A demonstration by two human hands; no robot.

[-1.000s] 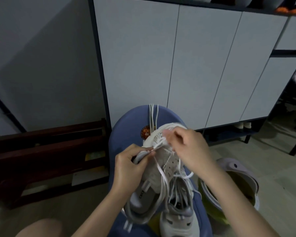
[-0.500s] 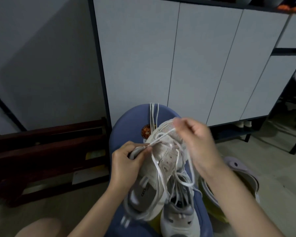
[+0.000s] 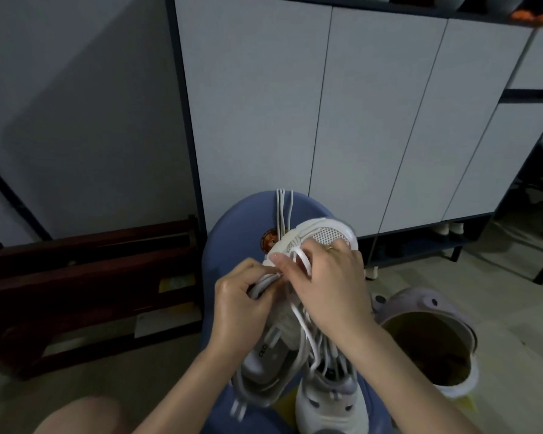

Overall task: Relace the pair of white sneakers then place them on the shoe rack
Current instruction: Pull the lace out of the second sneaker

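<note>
1. White mesh sneaker [image 3: 298, 296] is held toe-up over a blue rounded plastic stool [image 3: 232, 233], approx. centre of view.
2. Left hand [image 3: 239, 305]: fingers curled, sneaker's side edge w/ lace strands is pinched.
3. Right hand [image 3: 329, 289]: flat white lace [image 3: 303, 261] is pinched in a loop btwn thumb & fingers, over the eyelets.
4. Second white sneaker [image 3: 329, 405] is seen below, toe toward camera.
5. White-door cabinet [image 3: 373, 120] stands behind; purple-rimmed bucket [image 3: 420, 311] at right.
</note>
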